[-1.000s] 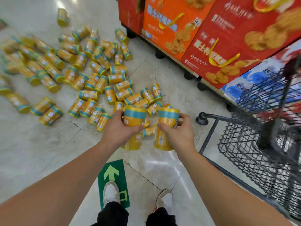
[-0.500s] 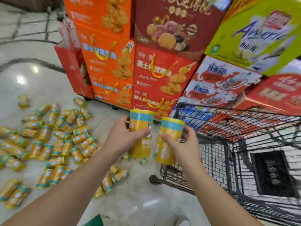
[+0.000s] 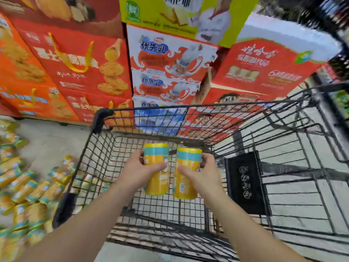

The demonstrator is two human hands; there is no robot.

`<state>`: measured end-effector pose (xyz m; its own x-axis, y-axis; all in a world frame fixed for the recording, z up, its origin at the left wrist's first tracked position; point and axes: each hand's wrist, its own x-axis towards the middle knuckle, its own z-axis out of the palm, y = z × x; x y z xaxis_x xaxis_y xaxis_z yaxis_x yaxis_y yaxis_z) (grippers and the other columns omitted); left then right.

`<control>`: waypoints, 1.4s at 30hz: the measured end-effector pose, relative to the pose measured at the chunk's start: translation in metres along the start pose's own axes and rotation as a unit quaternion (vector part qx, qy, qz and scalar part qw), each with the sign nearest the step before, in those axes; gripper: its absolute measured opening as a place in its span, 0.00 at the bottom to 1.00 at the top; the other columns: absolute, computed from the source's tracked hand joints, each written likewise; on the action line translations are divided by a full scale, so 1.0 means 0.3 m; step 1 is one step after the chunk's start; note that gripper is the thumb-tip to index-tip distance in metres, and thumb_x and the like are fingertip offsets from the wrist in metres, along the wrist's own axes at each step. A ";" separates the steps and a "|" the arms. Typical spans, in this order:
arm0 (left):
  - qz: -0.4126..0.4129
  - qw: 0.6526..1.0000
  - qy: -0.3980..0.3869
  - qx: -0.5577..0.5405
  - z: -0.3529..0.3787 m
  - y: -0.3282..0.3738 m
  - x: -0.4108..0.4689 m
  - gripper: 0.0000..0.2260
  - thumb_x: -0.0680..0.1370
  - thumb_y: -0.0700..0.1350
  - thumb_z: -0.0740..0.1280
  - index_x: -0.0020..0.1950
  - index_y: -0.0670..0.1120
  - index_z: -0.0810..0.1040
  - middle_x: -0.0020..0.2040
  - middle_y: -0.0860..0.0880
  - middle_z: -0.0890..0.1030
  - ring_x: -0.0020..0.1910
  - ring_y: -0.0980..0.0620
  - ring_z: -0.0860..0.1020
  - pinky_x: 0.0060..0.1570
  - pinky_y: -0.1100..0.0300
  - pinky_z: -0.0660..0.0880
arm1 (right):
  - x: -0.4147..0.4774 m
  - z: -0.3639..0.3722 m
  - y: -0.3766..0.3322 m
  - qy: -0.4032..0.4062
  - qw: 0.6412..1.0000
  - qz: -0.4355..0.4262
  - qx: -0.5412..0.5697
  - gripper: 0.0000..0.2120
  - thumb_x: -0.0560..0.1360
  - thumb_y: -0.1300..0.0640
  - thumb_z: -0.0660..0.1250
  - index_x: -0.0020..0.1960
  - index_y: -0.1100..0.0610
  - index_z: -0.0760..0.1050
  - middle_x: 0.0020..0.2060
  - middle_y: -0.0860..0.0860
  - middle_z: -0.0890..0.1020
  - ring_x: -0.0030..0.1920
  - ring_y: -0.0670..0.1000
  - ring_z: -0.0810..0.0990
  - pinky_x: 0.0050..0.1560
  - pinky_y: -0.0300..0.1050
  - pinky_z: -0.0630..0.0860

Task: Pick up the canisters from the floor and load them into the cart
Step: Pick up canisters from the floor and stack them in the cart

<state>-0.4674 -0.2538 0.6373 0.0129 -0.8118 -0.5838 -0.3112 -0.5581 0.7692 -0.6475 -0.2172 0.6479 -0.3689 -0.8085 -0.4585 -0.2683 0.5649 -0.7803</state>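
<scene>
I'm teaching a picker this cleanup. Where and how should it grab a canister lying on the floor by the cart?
Grip the floor canister round its yellow mid-body, coming from above across its length: it lies on its side, and the left hand wraps a held canister the same way.

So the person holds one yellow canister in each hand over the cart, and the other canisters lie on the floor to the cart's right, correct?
Not quite. The head view shows the other canisters on the floor to the left of the cart, not its right. The rest holds: the left hand grips one yellow canister and the right hand a second canister, both over the cart.
</scene>
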 end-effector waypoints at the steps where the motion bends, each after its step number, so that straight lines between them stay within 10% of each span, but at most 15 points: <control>1: -0.013 1.000 -0.004 0.012 0.068 -0.016 0.035 0.25 0.64 0.53 0.80 0.54 0.49 0.73 0.48 0.53 0.81 0.43 0.57 0.78 0.42 0.57 0.76 | 0.051 -0.033 0.057 -0.003 1.000 0.018 -0.015 0.32 0.66 0.53 0.80 0.62 0.49 0.64 0.46 0.43 0.78 0.43 0.40 0.79 0.43 0.39 0.76; 5: -0.053 0.997 -0.020 0.057 0.299 -0.096 0.140 0.28 0.67 0.48 0.79 0.64 0.48 0.71 0.39 0.59 0.70 0.36 0.63 0.69 0.35 0.61 0.70 | 0.213 -0.124 0.286 -0.017 0.992 0.088 -0.087 0.35 0.63 0.50 0.81 0.61 0.52 0.63 0.52 0.50 0.81 0.49 0.51 0.82 0.54 0.54 0.80; 22: -0.216 0.938 -0.183 0.199 0.705 -0.545 0.352 0.32 0.54 0.51 0.82 0.54 0.46 0.76 0.47 0.47 0.82 0.44 0.49 0.83 0.42 0.51 0.83 | 0.378 -0.082 0.809 -0.151 0.900 0.187 -0.364 0.32 0.69 0.45 0.76 0.61 0.58 0.62 0.47 0.49 0.75 0.55 0.55 0.80 0.46 0.44 0.74; 35: -0.218 0.928 -0.222 0.206 0.733 -0.581 0.341 0.26 0.67 0.49 0.77 0.58 0.43 0.69 0.47 0.47 0.76 0.46 0.47 0.79 0.35 0.52 0.80 | 0.407 -0.122 0.823 -0.139 0.876 0.205 -0.415 0.27 0.73 0.47 0.71 0.62 0.59 0.64 0.54 0.54 0.80 0.56 0.56 0.80 0.47 0.45 0.74; 42: -0.104 0.943 -0.175 0.264 0.534 -0.378 0.304 0.30 0.71 0.57 0.72 0.68 0.45 0.70 0.59 0.47 0.78 0.56 0.49 0.77 0.48 0.58 0.73 | 0.368 -0.167 0.593 -0.119 0.904 0.100 -0.399 0.28 0.74 0.43 0.69 0.66 0.56 0.65 0.54 0.53 0.80 0.53 0.55 0.80 0.50 0.50 0.78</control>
<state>-0.5834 -0.2370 0.4552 -0.1599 -0.5359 -0.8290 -0.7676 -0.4604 0.4458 -0.7806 -0.1979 0.4798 -0.3052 -0.6359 -0.7088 -0.8091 0.5658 -0.1592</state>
